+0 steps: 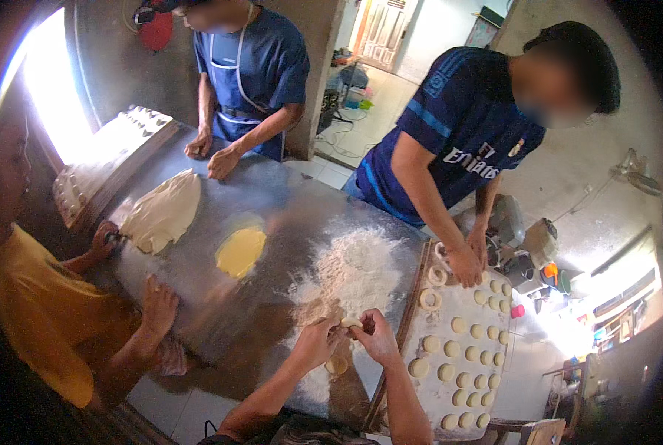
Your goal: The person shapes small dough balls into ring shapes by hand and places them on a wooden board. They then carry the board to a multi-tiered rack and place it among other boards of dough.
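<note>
Between the fingertips of my left hand (321,343) and my right hand (377,340) is a small pale piece of dough (351,322), pinched from both sides. Both hands are closed on it, just above the near edge of a flour heap (357,271). A round dough piece (337,365) lies on the table below my left hand. Right of my right hand, a floured board (418,400) carries several round dough pieces and, toward its far left, dough rings (430,300).
A co-worker (457,141) bends over the board's far end, hands on it. Two others stand at the far and left sides of the metal table (287,185). On it lie a stretched dough sheet (165,211) and a yellow spread patch (241,252). Another board (116,163) stands far left.
</note>
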The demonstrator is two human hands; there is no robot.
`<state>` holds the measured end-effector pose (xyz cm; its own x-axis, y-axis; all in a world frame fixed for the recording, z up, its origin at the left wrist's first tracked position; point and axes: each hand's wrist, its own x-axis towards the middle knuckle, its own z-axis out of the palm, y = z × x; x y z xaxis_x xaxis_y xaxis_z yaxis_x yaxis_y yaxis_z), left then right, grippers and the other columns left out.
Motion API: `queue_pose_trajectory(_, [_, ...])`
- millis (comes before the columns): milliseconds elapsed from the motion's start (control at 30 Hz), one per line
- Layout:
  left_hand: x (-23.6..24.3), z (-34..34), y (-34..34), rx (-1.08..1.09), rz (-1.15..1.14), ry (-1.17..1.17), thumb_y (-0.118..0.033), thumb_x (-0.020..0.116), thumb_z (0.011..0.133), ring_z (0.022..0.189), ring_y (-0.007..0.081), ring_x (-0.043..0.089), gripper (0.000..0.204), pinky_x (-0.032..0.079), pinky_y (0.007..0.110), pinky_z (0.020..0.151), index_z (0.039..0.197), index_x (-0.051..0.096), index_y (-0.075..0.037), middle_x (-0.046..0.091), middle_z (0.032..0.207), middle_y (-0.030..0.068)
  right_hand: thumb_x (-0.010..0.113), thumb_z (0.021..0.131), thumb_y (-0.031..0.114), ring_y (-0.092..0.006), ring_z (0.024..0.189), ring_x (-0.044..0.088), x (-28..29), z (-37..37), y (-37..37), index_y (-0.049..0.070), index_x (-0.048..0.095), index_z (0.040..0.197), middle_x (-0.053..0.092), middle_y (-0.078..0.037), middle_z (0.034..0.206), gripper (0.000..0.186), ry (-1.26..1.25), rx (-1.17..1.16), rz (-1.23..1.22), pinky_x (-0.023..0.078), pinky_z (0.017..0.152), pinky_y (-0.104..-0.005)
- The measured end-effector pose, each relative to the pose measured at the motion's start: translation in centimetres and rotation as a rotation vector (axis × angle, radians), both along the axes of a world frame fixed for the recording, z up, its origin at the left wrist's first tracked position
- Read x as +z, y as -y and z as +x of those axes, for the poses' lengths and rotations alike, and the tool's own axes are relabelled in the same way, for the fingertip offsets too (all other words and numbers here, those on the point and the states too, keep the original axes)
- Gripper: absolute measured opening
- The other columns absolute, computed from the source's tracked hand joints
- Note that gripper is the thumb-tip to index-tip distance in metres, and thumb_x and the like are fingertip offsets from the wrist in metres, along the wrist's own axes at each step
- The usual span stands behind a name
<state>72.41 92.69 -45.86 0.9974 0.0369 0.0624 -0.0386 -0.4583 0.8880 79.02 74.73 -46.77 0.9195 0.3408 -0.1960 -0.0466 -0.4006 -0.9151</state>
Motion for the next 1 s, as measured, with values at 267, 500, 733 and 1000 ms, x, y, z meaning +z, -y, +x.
queue_pose_trajectory(267, [5.0, 1.8, 1.6, -0.137, -0.115, -0.114, -0.013, 0.077, 0.084, 0.087, 0.0265, 0.072, 0.028, 0.057, 0.037, 0.076, 0.105, 0.063, 0.000, 0.070, 0.095, 0.0160, 0.080, 0.079, 0.012, -0.0268, 0.092, 0.064, 4.3, -1.5, -0.4, 0.002, 0.047, 0.125, 0.062, -0.013, 0.098, 0.057, 0.320, -0.340, -0.256, 0.053, 0.081, -0.0402])
queue_pose_trajectory(500, [6.2, 2.6, 5.6, 0.035, -0.367, 0.256, -0.001, 0.061, 0.088, 0.084, 0.0301, 0.062, 0.031, 0.052, 0.044, 0.076, 0.114, 0.045, 0.000, 0.060, 0.096, 0.0165, 0.071, 0.085, 0.013, -0.0238, 0.100, 0.061, 4.2, -2.3, 2.8, 0.004, 0.037, 0.150, 0.063, -0.011, 0.108, 0.074, -0.075, 0.000, 0.811, 0.048, 0.091, -0.0368])
queue_pose_trajectory(733, [6.0, 1.6, 7.5, -0.463, -1.228, 0.119, -0.012, 0.057, 0.096, 0.078, 0.0195, 0.058, 0.029, 0.048, 0.028, 0.073, 0.120, 0.044, -0.003, 0.056, 0.080, 0.0078, 0.055, 0.096, 0.038, -0.0153, 0.084, 0.062, 6.7, -5.4, 5.1, 0.006, 0.043, 0.139, 0.063, -0.004, 0.086, 0.055, -0.013, -0.245, 0.523, 0.046, 0.076, -0.0297])
queue_pose_trajectory(1000, [4.3, 0.1, 12.3, -0.336, -0.036, 0.229, -0.034, 0.042, 0.107, 0.066, 0.0375, 0.069, 0.031, 0.054, 0.043, 0.058, 0.105, 0.053, -0.006, 0.066, 0.079, 0.0147, 0.039, 0.096, 0.071, -0.0334, 0.112, 0.065, 6.3, -8.4, 8.0, 0.009, 0.027, 0.153, 0.063, -0.026, 0.119, 0.084, 0.294, -0.295, 0.345, 0.052, 0.090, -0.0391])
